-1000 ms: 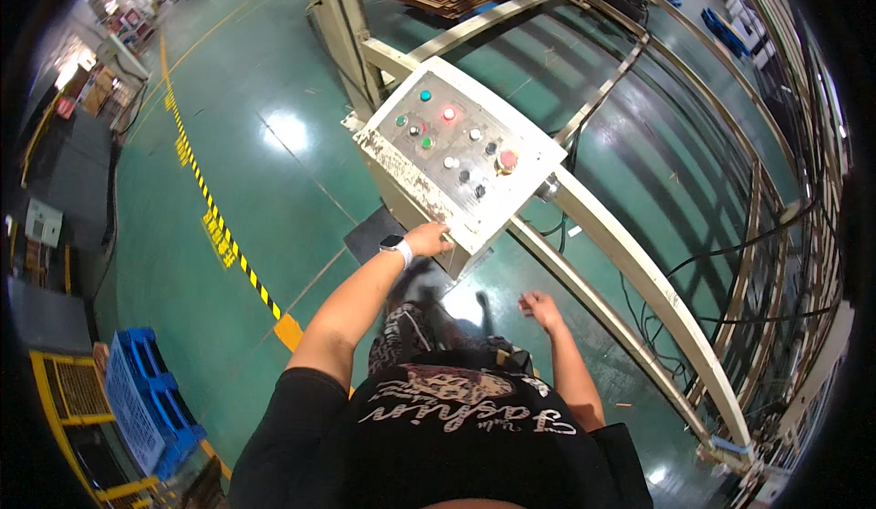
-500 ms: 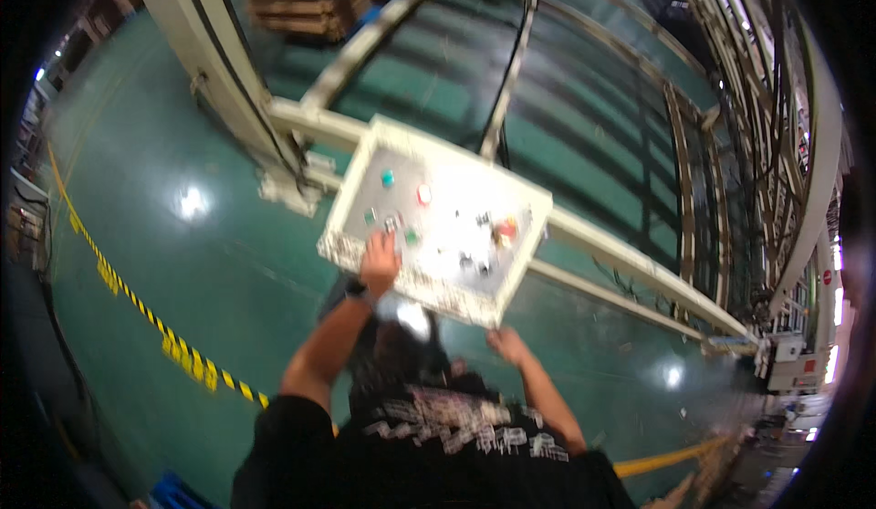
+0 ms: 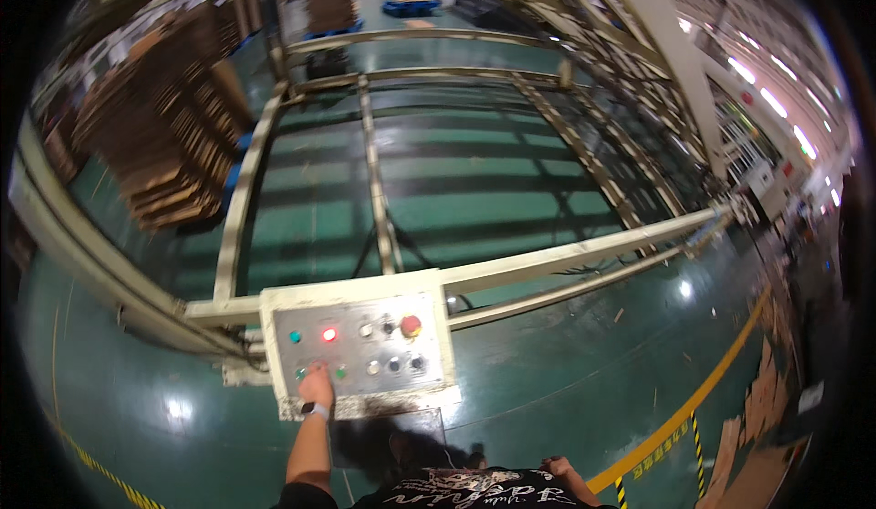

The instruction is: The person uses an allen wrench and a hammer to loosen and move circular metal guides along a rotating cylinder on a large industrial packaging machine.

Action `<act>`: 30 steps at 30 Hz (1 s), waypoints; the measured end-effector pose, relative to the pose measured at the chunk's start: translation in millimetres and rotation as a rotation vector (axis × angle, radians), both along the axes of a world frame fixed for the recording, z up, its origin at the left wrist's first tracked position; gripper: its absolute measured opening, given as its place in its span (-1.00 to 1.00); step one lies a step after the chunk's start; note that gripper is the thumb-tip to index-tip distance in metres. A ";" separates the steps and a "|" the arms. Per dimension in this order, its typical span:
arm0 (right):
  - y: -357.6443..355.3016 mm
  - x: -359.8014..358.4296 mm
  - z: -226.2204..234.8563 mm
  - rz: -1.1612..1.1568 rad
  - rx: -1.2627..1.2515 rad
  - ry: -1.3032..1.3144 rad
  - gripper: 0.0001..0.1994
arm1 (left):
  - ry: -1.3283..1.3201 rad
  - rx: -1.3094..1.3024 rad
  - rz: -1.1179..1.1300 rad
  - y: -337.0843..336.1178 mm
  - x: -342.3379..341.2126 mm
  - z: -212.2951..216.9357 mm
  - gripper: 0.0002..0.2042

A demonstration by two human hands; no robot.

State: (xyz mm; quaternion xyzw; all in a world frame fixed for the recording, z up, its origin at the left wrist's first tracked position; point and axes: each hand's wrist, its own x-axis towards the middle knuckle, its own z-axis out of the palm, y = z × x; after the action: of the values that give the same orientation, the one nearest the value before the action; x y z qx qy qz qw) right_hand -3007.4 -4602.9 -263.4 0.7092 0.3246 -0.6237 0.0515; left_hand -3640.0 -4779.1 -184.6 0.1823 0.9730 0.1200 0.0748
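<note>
A cream control box (image 3: 365, 292) with a metal face stands in front of me. My left hand (image 3: 316, 387) reaches its lower left part, fingers drawn together at the face between two green buttons. Whatever lies under the fingertips is hidden by the hand. One of those buttons, a green one (image 3: 340, 374), sits just right of the hand. Above are a teal button (image 3: 295, 336) and a glowing red light (image 3: 329, 335). On the right side are a red mushroom-shaped stop button (image 3: 411, 326) and several black and pale knobs. My right hand (image 3: 557, 466) hangs curled near my body, apart from the box.
A cream metal frame (image 3: 547, 258) runs behind the box, with bars across the green floor. Stacked cardboard sheets (image 3: 169, 139) stand at the far left. A yellow floor line (image 3: 680, 404) and loose cardboard (image 3: 748, 459) lie at the right.
My view has tilted up and turned, so the box sits lower and straighter. The left hand stays at the box's face. My right hand has gone from the box's near corner to beside my body.
</note>
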 end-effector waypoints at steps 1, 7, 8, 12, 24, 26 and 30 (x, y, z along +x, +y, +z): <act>0.6 9.6 -5.1 -0.021 0.008 0.019 -0.78 | 0.008 0.024 0.065 4.8 5.6 1.4 -0.72; 43.7 46.2 0.1 -0.006 0.135 0.168 -0.74 | 0.190 0.115 -0.029 -16.2 -15.8 -23.3 -0.83; 57.9 78.0 -5.5 -0.072 0.197 0.193 -0.75 | 0.175 0.119 -0.006 -1.1 11.6 -20.4 -0.79; 118.7 189.7 -50.8 -0.023 0.241 0.027 -0.74 | 0.386 -0.357 0.233 11.9 80.5 -46.5 -0.87; 362.4 380.1 -32.1 -0.576 0.470 0.335 -0.75 | 0.074 -0.531 -0.361 444.8 402.9 -60.3 -0.79; 368.6 449.7 -77.9 -0.556 0.503 0.413 -0.77 | 0.020 -0.545 -0.550 556.7 463.0 -79.2 -0.77; 308.6 573.9 -84.0 -0.876 0.127 0.147 -0.75 | -0.143 -0.582 -0.932 774.9 629.0 -107.6 -0.73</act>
State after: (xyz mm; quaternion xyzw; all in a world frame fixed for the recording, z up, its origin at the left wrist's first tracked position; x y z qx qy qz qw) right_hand -2433.5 -4294.3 -347.4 0.7352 0.0340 -0.6143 -0.2844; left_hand -3011.0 -4004.2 -292.2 0.5570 0.7747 -0.1876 0.2331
